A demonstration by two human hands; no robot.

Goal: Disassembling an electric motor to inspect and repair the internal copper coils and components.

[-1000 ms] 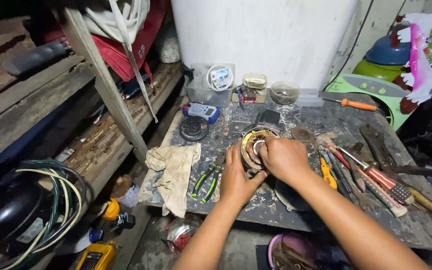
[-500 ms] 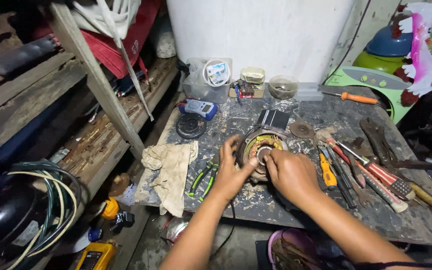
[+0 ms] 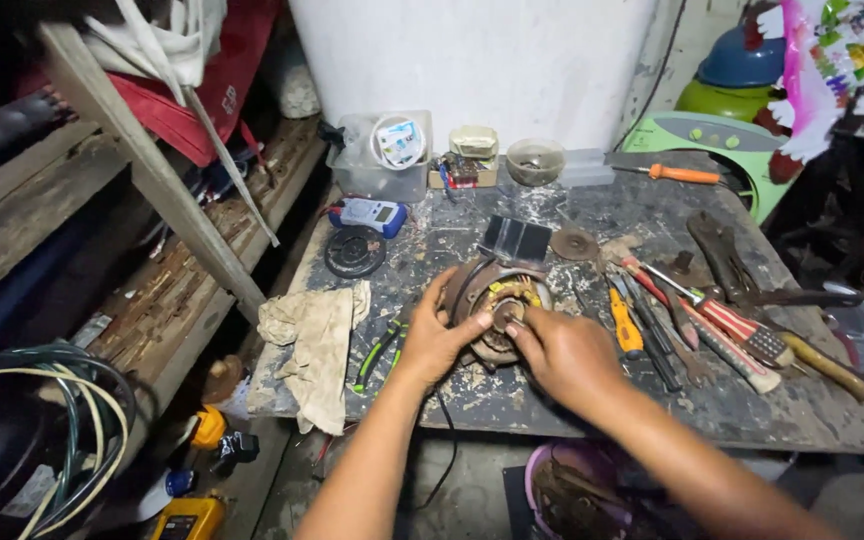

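Note:
A round rusty motor stator with yellow-taped windings (image 3: pixel 500 300) lies on the scuffed dark workbench (image 3: pixel 552 400), near its front middle. My left hand (image 3: pixel 439 338) grips its left rim, fingers curled over the edge. My right hand (image 3: pixel 564 352) rests on its lower right side, with the fingertips pinching the small hub in the centre. A thin black cable runs from under the part over the bench's front edge.
A dirty rag (image 3: pixel 317 340) and green-handled pliers (image 3: pixel 377 352) lie to the left. Screwdrivers, pliers and a wrench (image 3: pixel 697 320) crowd the right side. At the back stand a clear plastic box (image 3: pixel 382 155), a small blue meter (image 3: pixel 372 214), a black disc (image 3: pixel 355 250) and a white tank.
Both hands stayed on the round motor part while it shifted slightly on the bench. My right hand's fingers moved from covering it to pinching its centre, uncovering the windings.

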